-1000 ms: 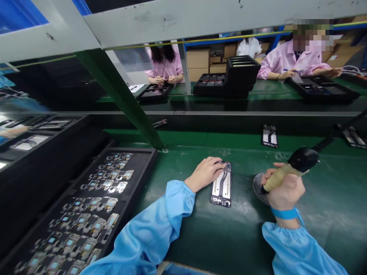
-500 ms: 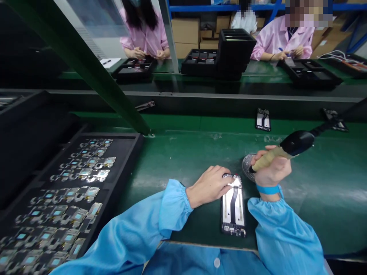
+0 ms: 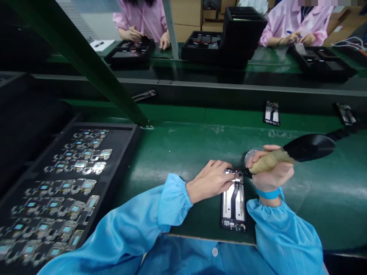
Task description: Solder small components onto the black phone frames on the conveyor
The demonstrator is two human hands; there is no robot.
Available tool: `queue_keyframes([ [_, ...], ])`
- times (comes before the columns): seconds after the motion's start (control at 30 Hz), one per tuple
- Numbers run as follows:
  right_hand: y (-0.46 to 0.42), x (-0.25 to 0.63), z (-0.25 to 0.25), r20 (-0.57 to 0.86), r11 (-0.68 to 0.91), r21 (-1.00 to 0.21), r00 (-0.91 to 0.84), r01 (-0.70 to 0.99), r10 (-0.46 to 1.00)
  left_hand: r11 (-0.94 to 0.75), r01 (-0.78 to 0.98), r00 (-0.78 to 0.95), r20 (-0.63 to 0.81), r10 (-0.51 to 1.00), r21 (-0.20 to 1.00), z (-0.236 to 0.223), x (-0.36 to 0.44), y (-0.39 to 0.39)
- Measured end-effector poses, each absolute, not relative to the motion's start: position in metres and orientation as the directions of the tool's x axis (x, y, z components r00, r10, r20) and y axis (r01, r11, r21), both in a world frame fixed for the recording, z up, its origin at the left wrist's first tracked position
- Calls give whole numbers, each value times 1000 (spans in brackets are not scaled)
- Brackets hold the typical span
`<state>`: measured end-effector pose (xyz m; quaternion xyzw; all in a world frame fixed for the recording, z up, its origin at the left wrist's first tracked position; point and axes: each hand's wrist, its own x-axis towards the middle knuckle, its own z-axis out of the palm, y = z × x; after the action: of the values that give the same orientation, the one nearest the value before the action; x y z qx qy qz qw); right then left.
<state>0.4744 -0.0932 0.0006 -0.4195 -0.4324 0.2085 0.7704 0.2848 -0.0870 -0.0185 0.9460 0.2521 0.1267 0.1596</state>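
A phone chassis (image 3: 237, 202) with a pale back plate, a dark ribbon down its middle and small boards at both ends lies on the green bench in front of me. My left hand (image 3: 212, 179) holds its upper end from the left, fingertips pressed on the top section. In my right hand (image 3: 272, 173) is an electric screwdriver (image 3: 268, 161), its grip wrapped in tan tape and its rear part black. Its dark tip points left to the chassis's upper right corner; whether they touch is unclear. Behind that hand, a round metal dish (image 3: 252, 154) is partly hidden.
At left stands a black tray (image 3: 122, 152) with rows of small circuit boards. More phone chassis (image 3: 272, 114) lie along the back ledge. A green post (image 3: 114, 91) slants across the left. Opposite, people in pink coats (image 3: 295, 23) work beside black boxes (image 3: 243, 30).
My right hand has turned the screwdriver, bringing its tip from over the dish to the chassis's upper corner. My left hand stays on the chassis. The view has tilted slightly down.
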Motion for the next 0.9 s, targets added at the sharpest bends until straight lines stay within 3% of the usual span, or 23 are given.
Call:
queue_keyframes([
  [0.4,-94,474,-5,452,501,-863,529,57,718,-817,441,834,168,526,370,-20,286,-89],
  [0.63,-95,467,-7,518,554,-828,493,86,699,-816,443,837,154,525,372,-18,286,-88],
  [0.9,-92,480,7,435,513,-858,574,30,694,-833,428,835,200,513,350,-24,285,-89],
])
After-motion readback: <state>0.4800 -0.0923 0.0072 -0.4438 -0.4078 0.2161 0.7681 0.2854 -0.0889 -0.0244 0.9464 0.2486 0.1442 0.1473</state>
